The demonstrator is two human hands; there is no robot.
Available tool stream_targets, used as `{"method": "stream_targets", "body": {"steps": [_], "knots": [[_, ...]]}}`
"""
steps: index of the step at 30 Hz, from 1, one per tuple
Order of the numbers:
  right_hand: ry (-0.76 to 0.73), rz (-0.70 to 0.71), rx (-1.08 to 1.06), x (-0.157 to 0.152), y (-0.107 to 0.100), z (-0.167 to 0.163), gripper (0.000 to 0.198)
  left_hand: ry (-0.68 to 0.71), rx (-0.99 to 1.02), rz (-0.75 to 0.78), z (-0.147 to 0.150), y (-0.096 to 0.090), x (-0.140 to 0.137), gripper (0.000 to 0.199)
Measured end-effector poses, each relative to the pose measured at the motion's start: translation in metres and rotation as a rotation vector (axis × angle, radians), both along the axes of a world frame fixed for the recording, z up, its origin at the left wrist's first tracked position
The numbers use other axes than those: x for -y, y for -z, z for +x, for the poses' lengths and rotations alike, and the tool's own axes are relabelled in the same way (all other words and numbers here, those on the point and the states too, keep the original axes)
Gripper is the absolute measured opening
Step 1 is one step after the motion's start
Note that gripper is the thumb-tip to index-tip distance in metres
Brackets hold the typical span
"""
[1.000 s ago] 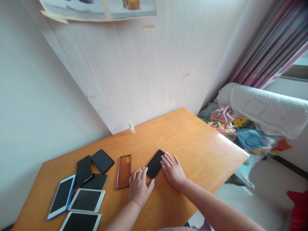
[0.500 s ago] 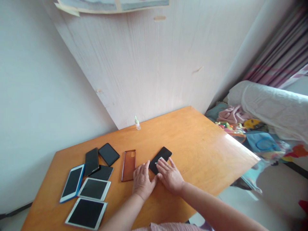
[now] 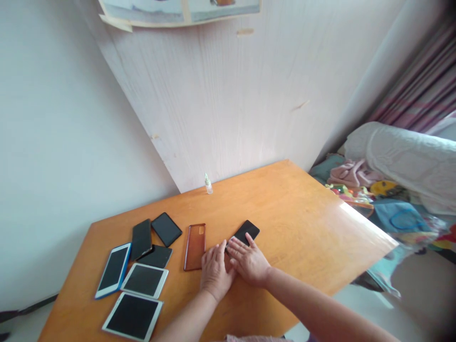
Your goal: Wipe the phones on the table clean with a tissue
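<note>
A black smartphone point(image 3: 249, 230) lies slanted on the wooden table, its near end covered by my hands. My left hand point(image 3: 215, 270) holds the phone's near left edge, index finger along one side and thumb reaching toward the other. Across the screen, my right hand point(image 3: 251, 263) presses its fingers down flat on a small white wipe point(image 3: 231, 240), which barely shows at the fingertips. Just left of my left hand is a clear reddish-brown phone case point(image 3: 195, 244), its lower right corner close to my fingers.
Left on the table point(image 3: 285, 204) lie several devices: a dark tablet point(image 3: 166, 229), black phones, a blue-cased white tablet point(image 3: 113, 268) and white-framed tablets point(image 3: 133, 317). A small dropper bottle point(image 3: 208, 184) stands by the wall. Cloth items point(image 3: 395, 213) are piled beyond the right edge.
My right hand has slid down and left over the phone's screen toward my left hand, showing more of the far end. The whole view has shifted slightly.
</note>
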State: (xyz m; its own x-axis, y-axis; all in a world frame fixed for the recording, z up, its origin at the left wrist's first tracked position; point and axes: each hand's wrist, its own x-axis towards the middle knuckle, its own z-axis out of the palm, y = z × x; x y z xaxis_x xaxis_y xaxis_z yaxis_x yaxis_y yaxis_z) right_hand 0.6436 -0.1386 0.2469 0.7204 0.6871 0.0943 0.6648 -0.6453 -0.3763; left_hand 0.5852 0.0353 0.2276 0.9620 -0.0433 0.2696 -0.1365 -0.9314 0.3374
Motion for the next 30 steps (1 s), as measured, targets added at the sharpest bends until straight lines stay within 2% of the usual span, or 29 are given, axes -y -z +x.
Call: {"method": "stream_targets", "body": {"steps": [3,4,5,6,9,10,11,14,16,20,21,23,26,27,28,30], "knots": [[0.334,-0.052,0.016,0.003,-0.001,0.017,0.047,0.001,0.009,0.016,0.0,-0.001,0.001,0.074],[0.405,-0.063,0.024,0.003,0.0,0.02,0.047,0.003,0.011,0.02,0.0,-0.001,0.001,0.074],[0.416,-0.067,0.031,0.001,0.001,0.021,0.048,0.002,0.014,0.024,-0.001,-0.001,0.001,0.074],[0.367,-0.061,0.04,-0.001,0.002,0.019,0.049,-0.002,0.018,0.026,-0.001,-0.001,0.001,0.073],[0.085,-0.024,0.061,-0.005,0.006,0.014,0.049,-0.01,0.026,0.025,0.0,0.001,0.0,0.071],[0.052,-0.02,0.063,-0.005,0.006,0.015,0.048,-0.011,0.029,0.024,0.0,0.001,0.0,0.071],[0.08,-0.023,0.062,-0.004,0.006,0.018,0.047,-0.01,0.031,0.022,0.0,0.002,0.0,0.071],[0.353,-0.056,0.045,-0.003,0.003,0.03,0.047,-0.007,0.033,0.019,0.0,0.001,0.0,0.072],[0.388,-0.063,0.032,-0.005,0.002,0.03,0.048,-0.01,0.027,0.02,0.0,0.001,0.001,0.073],[0.013,-0.023,0.014,-0.011,0.003,0.014,0.049,-0.008,0.021,0.024,0.0,0.001,0.0,0.072],[-0.031,-0.018,0.008,-0.01,0.002,0.013,0.049,-0.007,0.021,0.026,0.0,0.001,0.0,0.072],[0.054,-0.027,-0.002,-0.007,0.0,0.02,0.047,-0.004,0.022,0.035,0.0,0.001,0.0,0.073],[0.383,-0.07,-0.008,-0.002,-0.002,0.035,0.049,-0.001,0.023,0.05,0.0,0.0,-0.001,0.073],[0.434,-0.078,-0.008,-0.002,-0.002,0.036,0.05,0.0,0.021,0.051,0.0,0.0,-0.001,0.073],[0.423,-0.077,-0.008,-0.003,-0.001,0.034,0.051,0.0,0.02,0.05,0.0,0.0,-0.001,0.072],[0.261,-0.051,-0.004,-0.005,0.001,0.022,0.053,0.0,0.019,0.047,0.001,0.0,-0.001,0.07]]}}
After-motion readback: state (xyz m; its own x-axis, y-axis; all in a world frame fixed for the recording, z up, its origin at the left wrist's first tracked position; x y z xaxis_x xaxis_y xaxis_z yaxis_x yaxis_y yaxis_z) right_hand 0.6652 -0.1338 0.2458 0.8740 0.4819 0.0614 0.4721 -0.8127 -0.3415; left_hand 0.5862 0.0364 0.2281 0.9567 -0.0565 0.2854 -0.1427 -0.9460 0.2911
